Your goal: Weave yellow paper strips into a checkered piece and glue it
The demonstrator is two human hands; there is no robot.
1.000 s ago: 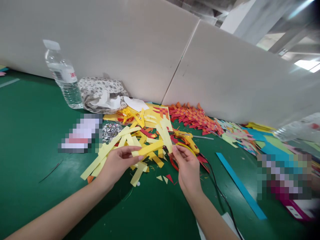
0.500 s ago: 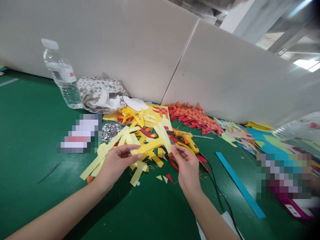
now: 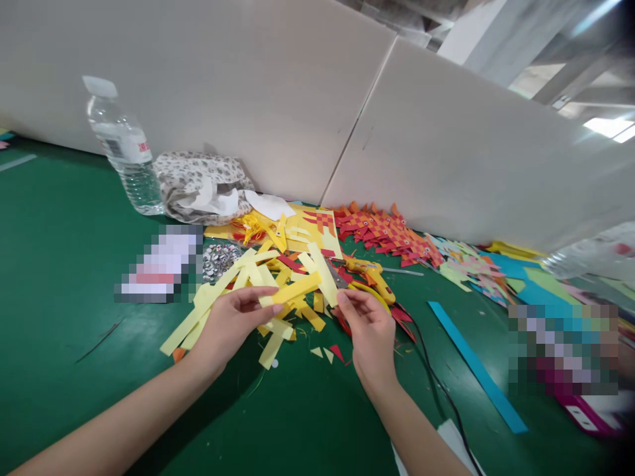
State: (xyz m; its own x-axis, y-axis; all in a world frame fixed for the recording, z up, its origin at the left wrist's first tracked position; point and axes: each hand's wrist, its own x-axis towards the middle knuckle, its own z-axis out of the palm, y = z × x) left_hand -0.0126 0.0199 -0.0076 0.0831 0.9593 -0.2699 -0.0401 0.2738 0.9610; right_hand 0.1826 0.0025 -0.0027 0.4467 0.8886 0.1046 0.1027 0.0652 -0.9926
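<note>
Yellow strip (image 3: 300,288), pinched in the fingertip grip of the left hand (image 3: 235,317); pale strip (image 3: 323,272), pinched likewise in the right hand (image 3: 370,330), both above loose strips (image 3: 255,274) on the worktop (image 3: 297,430). Judged risk: held only near the ends, either could slip and be lost among like-coloured pieces. Containers: apparently clear packet (image 3: 221,261), many small eye-like discs; capped bottle (image 3: 126,152), apparently clear liquid.

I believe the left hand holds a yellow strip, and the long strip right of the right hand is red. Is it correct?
Not quite: the head view shows that the long strip right of the right hand is blue, not red. The left hand does hold a yellow strip.
</note>
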